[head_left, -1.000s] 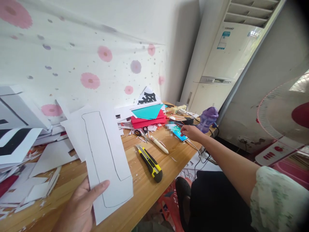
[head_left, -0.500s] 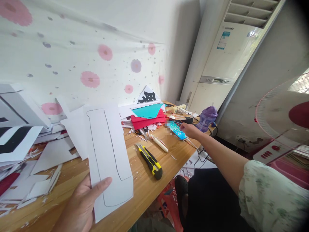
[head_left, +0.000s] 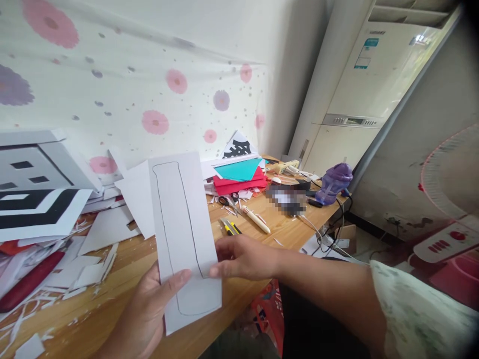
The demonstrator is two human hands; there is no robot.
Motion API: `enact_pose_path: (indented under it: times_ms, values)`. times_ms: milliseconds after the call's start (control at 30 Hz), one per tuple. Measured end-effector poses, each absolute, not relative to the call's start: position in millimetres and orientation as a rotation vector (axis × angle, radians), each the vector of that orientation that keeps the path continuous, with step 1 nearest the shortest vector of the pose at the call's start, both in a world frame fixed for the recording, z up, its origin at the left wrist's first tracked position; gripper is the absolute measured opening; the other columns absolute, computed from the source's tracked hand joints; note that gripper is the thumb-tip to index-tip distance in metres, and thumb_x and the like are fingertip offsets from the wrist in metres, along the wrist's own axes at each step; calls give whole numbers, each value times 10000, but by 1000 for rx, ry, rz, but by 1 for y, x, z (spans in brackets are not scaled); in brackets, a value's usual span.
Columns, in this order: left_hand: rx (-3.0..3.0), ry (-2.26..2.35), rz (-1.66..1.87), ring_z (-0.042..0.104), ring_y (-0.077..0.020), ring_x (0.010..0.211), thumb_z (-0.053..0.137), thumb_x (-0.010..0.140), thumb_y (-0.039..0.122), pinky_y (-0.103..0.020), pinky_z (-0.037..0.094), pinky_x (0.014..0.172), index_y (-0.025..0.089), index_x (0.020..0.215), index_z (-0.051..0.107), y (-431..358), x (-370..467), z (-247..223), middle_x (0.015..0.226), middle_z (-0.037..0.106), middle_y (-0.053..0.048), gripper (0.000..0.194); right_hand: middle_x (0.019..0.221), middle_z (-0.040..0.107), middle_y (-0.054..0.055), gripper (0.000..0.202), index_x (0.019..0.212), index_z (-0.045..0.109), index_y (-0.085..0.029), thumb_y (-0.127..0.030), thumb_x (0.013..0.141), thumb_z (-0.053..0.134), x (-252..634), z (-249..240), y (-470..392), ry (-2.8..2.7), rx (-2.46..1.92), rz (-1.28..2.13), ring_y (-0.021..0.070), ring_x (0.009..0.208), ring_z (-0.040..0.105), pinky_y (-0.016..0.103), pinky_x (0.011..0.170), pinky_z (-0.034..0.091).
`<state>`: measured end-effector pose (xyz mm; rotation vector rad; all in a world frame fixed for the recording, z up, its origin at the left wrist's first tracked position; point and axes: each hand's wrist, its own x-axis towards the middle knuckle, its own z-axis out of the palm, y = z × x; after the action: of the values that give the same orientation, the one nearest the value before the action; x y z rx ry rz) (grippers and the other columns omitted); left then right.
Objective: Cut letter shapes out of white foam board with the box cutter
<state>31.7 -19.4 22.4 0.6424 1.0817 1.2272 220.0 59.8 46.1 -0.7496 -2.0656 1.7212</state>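
A long piece of white cardboard [head_left: 202, 224] stands tilted up in front of me, with a boot-like outline drawn on it in dark line. My left hand [head_left: 149, 304] grips its lower left edge, thumb across the front. At the right edge, my right hand [head_left: 243, 257] has its thumb on the card's face near the line, and its fingers go behind the edge. Just beyond the right hand lies a yellow and black utility knife [head_left: 231, 228], partly covered by that hand. A white multicolour pen [head_left: 256, 220] and black-handled scissors [head_left: 228, 201] lie past it.
White cardboard scraps [head_left: 107, 232] and a dark red object [head_left: 32, 281] cover the left of the wooden table [head_left: 123, 271]. Red sheets [head_left: 239, 184] and a teal sheet [head_left: 239, 169] lie at the back. A blurred-out phone [head_left: 288, 199], cables and a purple bottle [head_left: 334, 183] are at right.
My right hand has left the phone and come back left to the cardboard's right edge. The phone's screen is now blurred out. The view has turned slightly left.
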Motion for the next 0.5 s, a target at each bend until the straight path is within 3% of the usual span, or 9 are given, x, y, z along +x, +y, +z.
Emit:
enact_pose_path:
  times_ms: [133, 233, 367, 500]
  values:
    - [644, 1042, 1193, 665, -311, 845, 747, 665, 285, -343, 560, 638, 173, 1184, 559, -20, 29, 21, 953, 711, -112, 564, 704, 555, -14, 460, 806, 592, -125, -536, 633, 707, 195, 35, 51, -1751, -723, 1950, 74, 585, 489, 206, 529, 398]
    - [668, 965, 1130, 663, -277, 858, 742, 680, 246, -330, 545, 716, 148, 1140, 592, -21, 28, 20, 960, 706, -125, 494, 624, 528, -29, 430, 753, 572, -130, -517, 628, 714, 193, 36, 54, -1671, -755, 1917, 65, 512, 473, 188, 451, 374]
    - [695, 919, 1125, 660, -262, 856, 742, 676, 199, -341, 522, 766, 119, 1050, 626, -19, 30, 19, 981, 696, -147, 399, 584, 534, -27, 363, 719, 578, -126, -462, 663, 705, 195, 37, 57, -1687, -773, 1876, 64, 476, 479, 187, 425, 386]
    - [713, 843, 1124, 646, -280, 901, 723, 690, 193, -392, 493, 830, 100, 1088, 606, -18, 29, 17, 1031, 677, -173, 425, 624, 577, -8, 335, 754, 598, -122, -438, 697, 693, 198, 36, 57, -1723, -770, 1903, 67, 507, 514, 183, 447, 416]
